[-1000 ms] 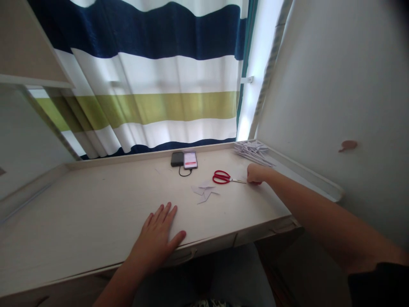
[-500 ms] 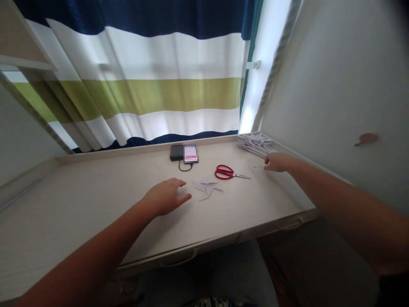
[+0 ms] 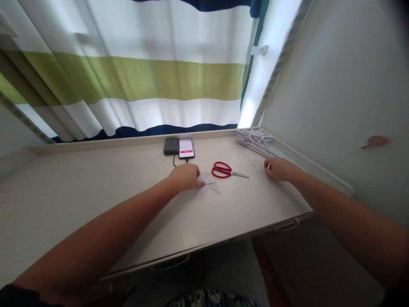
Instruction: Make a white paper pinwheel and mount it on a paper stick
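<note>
Scissors (image 3: 226, 170) with red handles serve as the landmark on the tabletop (image 3: 96, 187), blades pointing right toward the right hand (image 3: 278, 168), handles toward the left. Just left of them lies a white folded paper shape (image 3: 209, 187); the left hand (image 3: 185, 176) rests curled on its near-left part, touching it, though whether the grip pinches the paper I cannot tell. Right hand sits loosely curled, holding nothing visible. Behind the scissors: phone (image 3: 186, 148), black charger block (image 3: 171, 146); behind-right, a paper stack (image 3: 255, 143).
</note>
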Demonstrator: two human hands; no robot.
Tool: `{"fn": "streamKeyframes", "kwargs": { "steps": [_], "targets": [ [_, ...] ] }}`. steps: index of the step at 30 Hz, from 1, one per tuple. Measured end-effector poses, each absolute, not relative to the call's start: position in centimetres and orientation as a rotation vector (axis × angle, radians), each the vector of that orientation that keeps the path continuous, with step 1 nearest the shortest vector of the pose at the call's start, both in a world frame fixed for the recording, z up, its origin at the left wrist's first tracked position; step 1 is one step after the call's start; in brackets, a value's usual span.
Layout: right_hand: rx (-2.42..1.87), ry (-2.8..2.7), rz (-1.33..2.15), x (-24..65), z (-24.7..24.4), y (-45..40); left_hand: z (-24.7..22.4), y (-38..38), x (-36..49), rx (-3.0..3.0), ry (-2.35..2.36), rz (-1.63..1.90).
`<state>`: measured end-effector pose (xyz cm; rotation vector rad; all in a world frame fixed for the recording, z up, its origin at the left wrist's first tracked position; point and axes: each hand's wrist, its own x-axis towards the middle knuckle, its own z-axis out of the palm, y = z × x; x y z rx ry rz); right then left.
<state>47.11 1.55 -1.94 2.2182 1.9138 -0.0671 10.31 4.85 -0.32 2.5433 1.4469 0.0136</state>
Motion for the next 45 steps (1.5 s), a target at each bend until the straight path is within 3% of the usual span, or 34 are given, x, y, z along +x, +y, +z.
{"fn": "streamKeyframes", "kwargs": {
  "steps": [12, 17, 22, 27, 32, 45],
  "targets": [
    [2.396, 2.036, 0.035, 45.7, -1.7, 0.9, 0.4, 4.0, 5.8, 2.310, 1.455, 0.043],
    [2.396, 2.318, 0.057, 40.1, -0.2, 0.5, 0.0, 3.1, 4.4, 2.491, 1.309, 0.306],
    [1.967, 2.796, -0.195, 31.3, 1.6, 1.2, -0.2, 4.4, 5.0, 2.672, 0.840, 0.209],
    [1.489, 3.181, -0.535, 26.2, 1.1, 3.4, -1.2, 4.8, 5.5, 2.612, 0.865, 0.309],
    [1.649, 3.128, -0.870, 26.8, -1.5, 4.6, -1.5, 4.5, 5.6, 2.572, 0.828, 0.373],
    [1.549, 3.027, -0.968, 27.6, -2.0, 3.9, -2.0, 4.3, 6.0, 2.626, 0.983, 0.419]
  ]
}}
